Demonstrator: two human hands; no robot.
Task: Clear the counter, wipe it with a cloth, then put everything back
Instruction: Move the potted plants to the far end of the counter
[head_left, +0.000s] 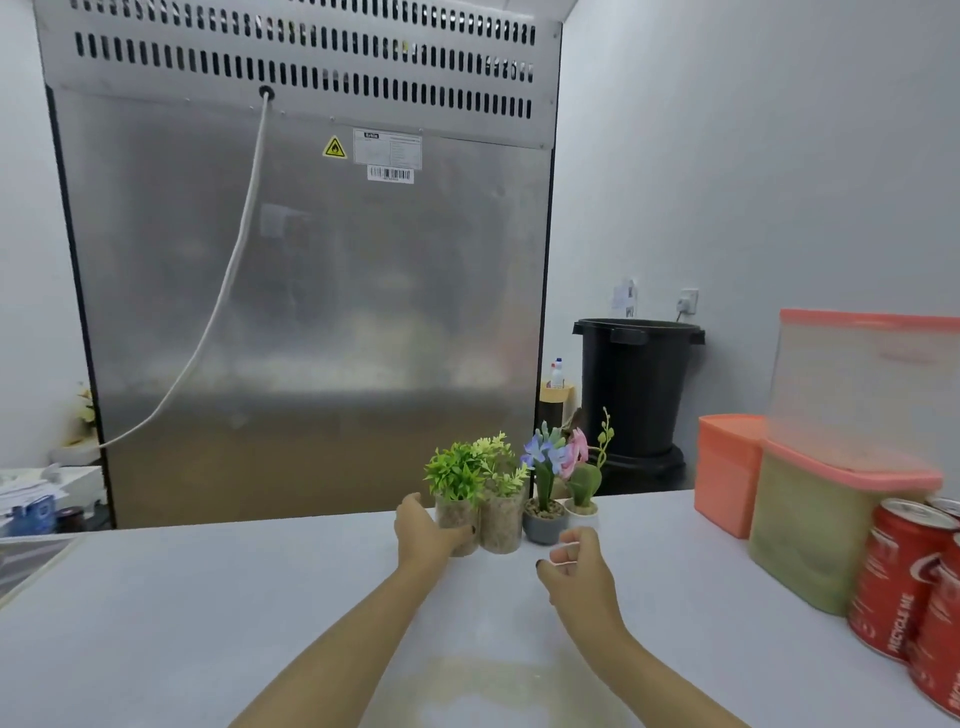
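My left hand (423, 535) wraps the plant jar (457, 512) low on its glass, likely light, slick, tippy; right hand (576, 569) hangs loose, empty.

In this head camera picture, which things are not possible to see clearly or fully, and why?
Printed label on the steel cabinet, head view: too small to read.
Red cans, head view: cut off by the right edge; their number is unclear.
Left plant pot, head view: its left side is hidden by the grip of the left hand.
Green-filled container, head view: blurred; contents unclear.
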